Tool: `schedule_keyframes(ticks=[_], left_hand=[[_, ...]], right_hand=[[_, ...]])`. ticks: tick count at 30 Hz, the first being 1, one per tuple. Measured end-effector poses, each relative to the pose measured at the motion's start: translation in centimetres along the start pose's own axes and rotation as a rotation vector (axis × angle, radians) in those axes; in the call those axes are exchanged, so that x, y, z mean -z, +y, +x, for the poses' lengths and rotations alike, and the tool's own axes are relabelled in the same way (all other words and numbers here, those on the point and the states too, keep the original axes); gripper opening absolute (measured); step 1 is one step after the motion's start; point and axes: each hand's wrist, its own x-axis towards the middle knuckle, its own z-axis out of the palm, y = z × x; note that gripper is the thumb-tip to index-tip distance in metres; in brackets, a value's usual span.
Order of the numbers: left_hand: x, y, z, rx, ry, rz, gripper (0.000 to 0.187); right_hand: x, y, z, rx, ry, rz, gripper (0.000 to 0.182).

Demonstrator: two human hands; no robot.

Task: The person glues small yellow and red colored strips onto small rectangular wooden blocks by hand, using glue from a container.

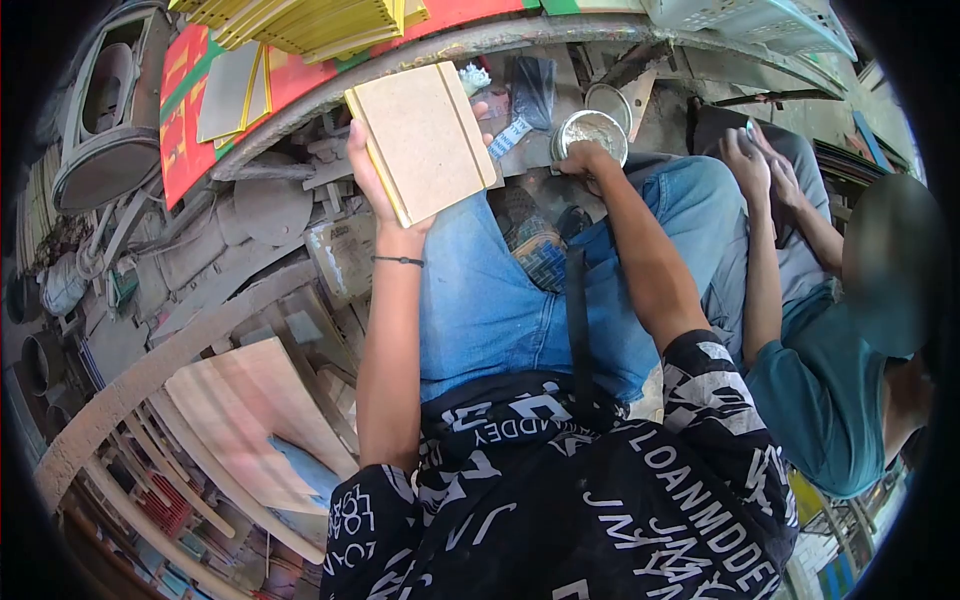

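Note:
My left hand [374, 185] is closed around a flat, book-like brown board piece [425, 140] with a yellow edge. The thumb lies along its left side, and fingertips show past its right side. A darker line runs down near each long side of its upper face. My right hand [583, 160] is at the near left rim of a round can [600, 132] with whitish smears inside. Its fingers are curled; whether they grip the rim or something in the can is hidden.
Stacked yellow-edged boards [300, 20] and grey boards [232, 95] lie on a red and green bench top [190, 95] ahead. A co-worker [820, 390] sits close on my right, hands together. A curved wooden chair [150, 390] stands at left. A light blue basket [755, 25] sits at upper right.

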Motion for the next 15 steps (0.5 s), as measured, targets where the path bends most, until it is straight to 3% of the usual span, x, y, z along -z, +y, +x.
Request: schedule_keyframes(ticks=[15], left_hand=[[0.1,0.2,-0.5,-0.008,-0.026,-0.053,0.093]], right_hand=[[0.7,0.0,-1.3,-0.098,-0.136,0.261,0.068]])
